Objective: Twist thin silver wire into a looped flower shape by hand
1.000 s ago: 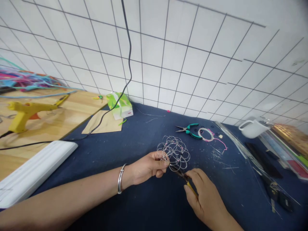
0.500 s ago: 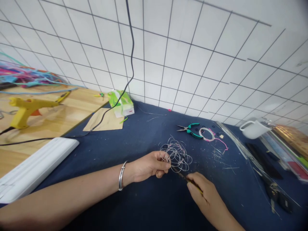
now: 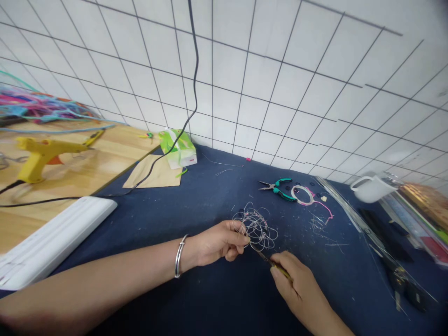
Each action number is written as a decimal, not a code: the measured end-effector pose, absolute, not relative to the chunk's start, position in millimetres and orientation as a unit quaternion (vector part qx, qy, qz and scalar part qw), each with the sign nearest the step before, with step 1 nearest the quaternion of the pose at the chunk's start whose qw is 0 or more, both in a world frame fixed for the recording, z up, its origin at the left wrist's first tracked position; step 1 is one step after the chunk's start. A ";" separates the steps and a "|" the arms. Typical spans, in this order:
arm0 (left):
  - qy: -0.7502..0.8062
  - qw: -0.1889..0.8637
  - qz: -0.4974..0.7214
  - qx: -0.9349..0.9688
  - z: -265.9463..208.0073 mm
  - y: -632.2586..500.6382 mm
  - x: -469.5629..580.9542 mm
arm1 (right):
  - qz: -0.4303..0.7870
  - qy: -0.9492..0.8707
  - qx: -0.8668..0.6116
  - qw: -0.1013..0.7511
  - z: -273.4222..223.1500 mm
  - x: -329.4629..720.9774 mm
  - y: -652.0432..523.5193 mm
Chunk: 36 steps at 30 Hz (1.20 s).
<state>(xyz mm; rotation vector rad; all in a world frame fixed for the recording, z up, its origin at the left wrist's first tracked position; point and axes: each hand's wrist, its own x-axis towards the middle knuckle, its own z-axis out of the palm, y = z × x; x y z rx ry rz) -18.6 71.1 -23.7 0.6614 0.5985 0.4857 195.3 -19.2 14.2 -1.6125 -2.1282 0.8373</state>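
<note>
My left hand (image 3: 224,240), with a silver bangle at its wrist, pinches the near left side of a tangle of thin silvery wire loops (image 3: 259,226). Small dark and pinkish bits show among the loops. In my right hand (image 3: 303,289) is a pair of slim pliers (image 3: 265,257) with yellow on the handles, largely covered by the fingers. Their narrow jaws point up and left to the wire beside my left fingertips. Whether the jaws grip a strand is too small to tell.
Green-handled pliers (image 3: 278,187) and a ring-shaped coil (image 3: 302,195) lie beyond my hands. Wire offcuts (image 3: 318,223) are scattered to the right, before a white mug (image 3: 373,187). To the left are a yellow glue gun (image 3: 42,156), a white power strip (image 3: 58,240) and a tissue pack (image 3: 178,148).
The view has shifted slightly. The pliers' jaws show a little more clearly beside my left fingertips, and the wire tangle has turned slightly. Both hands keep their hold.
</note>
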 end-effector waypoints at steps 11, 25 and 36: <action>0.287 0.873 0.247 0.308 -21.5 70.4 -17.1 | 0.244 -0.768 -0.569 0.164 14.2 193.1 -21.3; 0.291 0.860 0.232 0.350 -24.9 70.7 -17.7 | 0.250 -0.763 -0.571 0.170 18.5 198.7 -21.0; 0.275 0.846 0.225 0.399 -19.1 67.6 -17.8 | 0.353 -0.685 -0.601 0.212 17.4 201.6 -18.7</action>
